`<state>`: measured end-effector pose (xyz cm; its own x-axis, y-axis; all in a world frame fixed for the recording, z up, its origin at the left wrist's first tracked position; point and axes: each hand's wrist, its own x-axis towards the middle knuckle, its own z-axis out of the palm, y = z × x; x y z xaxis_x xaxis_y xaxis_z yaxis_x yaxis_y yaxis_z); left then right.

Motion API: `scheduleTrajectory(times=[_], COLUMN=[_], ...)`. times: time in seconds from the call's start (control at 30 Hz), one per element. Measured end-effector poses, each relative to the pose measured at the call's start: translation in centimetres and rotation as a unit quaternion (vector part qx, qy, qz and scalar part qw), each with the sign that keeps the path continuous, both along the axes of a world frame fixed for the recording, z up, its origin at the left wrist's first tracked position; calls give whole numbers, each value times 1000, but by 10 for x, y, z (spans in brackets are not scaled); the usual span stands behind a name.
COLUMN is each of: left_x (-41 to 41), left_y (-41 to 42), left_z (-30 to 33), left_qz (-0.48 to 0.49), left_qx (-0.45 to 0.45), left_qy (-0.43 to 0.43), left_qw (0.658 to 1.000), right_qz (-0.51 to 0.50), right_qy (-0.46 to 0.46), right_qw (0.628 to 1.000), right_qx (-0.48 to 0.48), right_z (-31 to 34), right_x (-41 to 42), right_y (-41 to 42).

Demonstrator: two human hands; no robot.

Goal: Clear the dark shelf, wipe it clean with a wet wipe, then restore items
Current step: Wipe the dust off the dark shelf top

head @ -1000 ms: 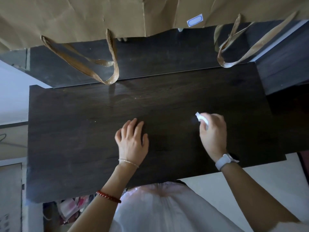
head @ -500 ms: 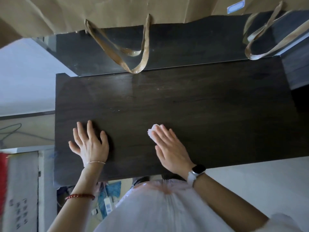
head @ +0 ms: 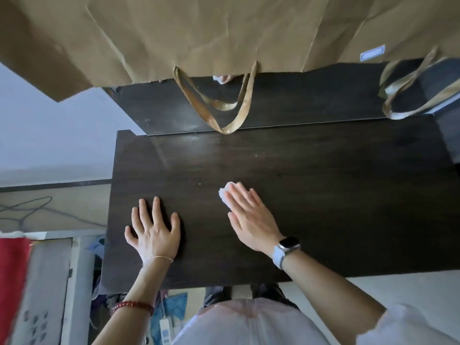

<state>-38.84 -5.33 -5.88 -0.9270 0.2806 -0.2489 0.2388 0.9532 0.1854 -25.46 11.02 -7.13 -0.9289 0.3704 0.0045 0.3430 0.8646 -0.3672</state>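
Note:
The dark wooden shelf (head: 336, 195) fills the middle of the view with nothing standing on it. My left hand (head: 154, 230) lies flat on its near left part, fingers spread. My right hand (head: 249, 217) presses a bunched white wet wipe (head: 225, 194) onto the shelf near the middle with straight fingers; most of the wipe is hidden under the fingers.
Brown paper bags (head: 224, 33) hang over the back of the shelf, their ribbon handles (head: 224, 115) drooping onto its far edge. A second dark panel (head: 298, 103) sits behind. Left of the shelf are a pale wall, cables and a red cloth (head: 12, 282). Clutter lies below the front edge.
My right hand has gone from gripping the wipe at the right to pressing it flat near the middle. My left hand has slid left along the front part.

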Motion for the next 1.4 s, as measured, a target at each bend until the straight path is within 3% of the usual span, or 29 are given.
scheduleTrajectory(times=[0.07, 0.13, 0.2, 0.27, 0.37, 0.43, 0.5, 0.53, 0.6, 0.67, 0.73, 0.77, 0.83, 0.9, 0.97, 1.03, 1.1, 1.2, 1.3, 1.4], left_x=[0, 1, 0, -3, -6, -11, -17, -20, -25, -29, -34, -37, -43, -48, -50, -53, -55, -56, -56, -60], left_y=[0, -1, -1, -3, -7, -13, -19, -22, -30, -41, -54, -62, -76, -87, -92, -94, -96, -101, -103, -106], left_z=[1, 1, 1, 4, 8, 11, 13, 14, 14, 14, 14, 14, 12, 11, 10, 9, 8, 5, 3, 1], left_qz=[5, 2, 0, -3, -21, -31, -37, -44, -59, -57, -2, 32, 77, 95, 98, 90, 81, 78, 84, 93], left_qx=[1, -2, -6, -9, -5, 10, 33, 48, 82, 114, 115, 108, 100, 123, 144, 130, 117, 134, 164, 197], left_qy=[2, 2, 0, -5, -12, -13, -16, -16, -6, 22, 29, 17, -12, -57, -106, -126, -125, -122, -124, -143], left_qw=[1000, 1000, 1000, 1000, 1000, 999, 999, 998, 995, 992, 993, 994, 992, 986, 979, 979, 982, 980, 975, 965], right_qz=[-152, -356, -449, -399, -118, 74, 166, 156, 34, -136, -206, -176, -13, 174, 251, 180, 27, -141, -189, -178], right_qy=[-3, -11, -28, -26, 3, -6, -8, -5, -13, -34, -41, -32, -5, 4, 0, 2, -16, -39, 5, -44], right_qw=[988, 934, 892, 916, 993, 997, 986, 987, 998, 989, 978, 984, 1000, 985, 968, 983, 999, 989, 982, 982], right_qx=[3, -15, -45, -41, 2, 1, 11, 30, 60, 35, -3, -6, 10, 18, 15, 31, 33, 19, 16, 35], right_z=[0, 2, 5, 2, -3, 1, 3, 0, -5, -3, -2, -3, -2, 0, 3, -2, -4, 3, 2, -1], right_x=[13, 15, -7, -43, -76, -63, -39, -32, -41, -70, -100, -108, -105, -86, -72, -73, -77, -86, -85, -83], right_y=[33, 73, 94, 79, 5, -41, -43, -29, 6, 34, 27, 11, -35, -82, -91, -69, -37, -13, -26, -40])
